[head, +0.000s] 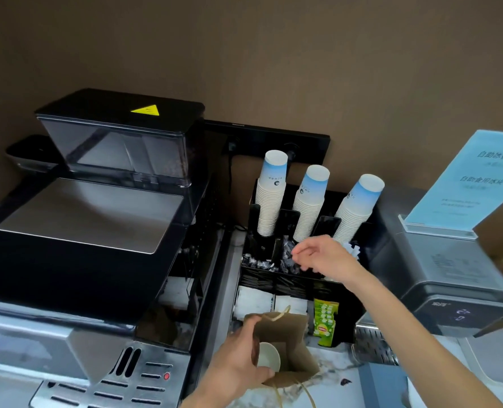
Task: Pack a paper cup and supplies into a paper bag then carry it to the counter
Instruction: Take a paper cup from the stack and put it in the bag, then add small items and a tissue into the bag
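A brown paper bag (288,343) stands open on the marbled counter at the bottom centre. A white paper cup (269,356) lies inside it. My left hand (238,360) grips the bag's near left rim. My right hand (322,254) hovers over the black organizer (291,282), fingers pinched above a compartment of clear-wrapped packets (285,257). Whether the fingers hold a packet is unclear. Three stacks of upturned white-and-blue paper cups (309,201) lean in the organizer's back row.
A large coffee machine (91,231) fills the left side. Green tea boxes (325,322) and white sachets (256,301) sit in the organizer's front row. A grey ice machine (447,278) with a blue sign (473,184) stands on the right.
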A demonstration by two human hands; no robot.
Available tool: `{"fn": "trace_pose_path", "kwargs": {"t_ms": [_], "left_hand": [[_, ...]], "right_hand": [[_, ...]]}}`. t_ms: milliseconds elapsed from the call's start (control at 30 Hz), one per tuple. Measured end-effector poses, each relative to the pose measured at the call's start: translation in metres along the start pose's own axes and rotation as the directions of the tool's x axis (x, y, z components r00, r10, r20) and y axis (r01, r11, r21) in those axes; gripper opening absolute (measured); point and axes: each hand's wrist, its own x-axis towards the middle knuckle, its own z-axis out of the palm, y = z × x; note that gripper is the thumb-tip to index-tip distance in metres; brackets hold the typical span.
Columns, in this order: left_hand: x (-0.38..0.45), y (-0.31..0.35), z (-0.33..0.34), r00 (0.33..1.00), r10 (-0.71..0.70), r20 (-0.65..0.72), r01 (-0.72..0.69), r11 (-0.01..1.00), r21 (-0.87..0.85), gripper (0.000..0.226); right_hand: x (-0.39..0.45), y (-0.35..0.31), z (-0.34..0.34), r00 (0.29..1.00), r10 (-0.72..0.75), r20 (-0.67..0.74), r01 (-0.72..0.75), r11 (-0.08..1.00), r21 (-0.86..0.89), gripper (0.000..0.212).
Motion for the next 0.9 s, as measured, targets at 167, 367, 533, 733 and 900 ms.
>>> {"fn": "trace_pose_path", "kwargs": {"t_ms": [167, 367, 533, 733, 900], "left_hand": [[-0.001, -0.008, 0.001, 0.998, 0.016, -0.067, -0.023, 0.995, -0.096, 0.089], [-0.002, -0.014, 0.001, 0.997, -0.001, -0.076, -0.008, 0.992, -0.128, 0.088], [-0.005, -0.014, 0.003, 0.994, 0.007, -0.113, -0.023, 0.989, -0.145, 0.086], [-0.008, -0.013, 0.001, 0.991, 0.033, -0.130, -0.052, 0.988, -0.148, 0.089], [-0.008, -0.010, 0.001, 0.990, 0.059, -0.132, -0.077, 0.988, -0.137, 0.091]], "right_hand": [[0.070, 0.009, 0.041, 0.988, -0.114, -0.100, 0.095, 0.980, -0.175, 0.019], [0.116, 0.005, 0.072, 0.976, -0.216, -0.022, 0.144, 0.720, -0.679, 0.037], [0.124, 0.008, 0.084, 0.981, -0.194, 0.020, 0.119, 0.512, -0.851, 0.021], [0.110, 0.003, 0.065, 0.960, -0.274, -0.053, 0.127, 0.597, -0.792, 0.018], [0.058, -0.016, 0.009, 0.895, -0.374, -0.243, 0.126, 0.736, -0.666, 0.019]]}}
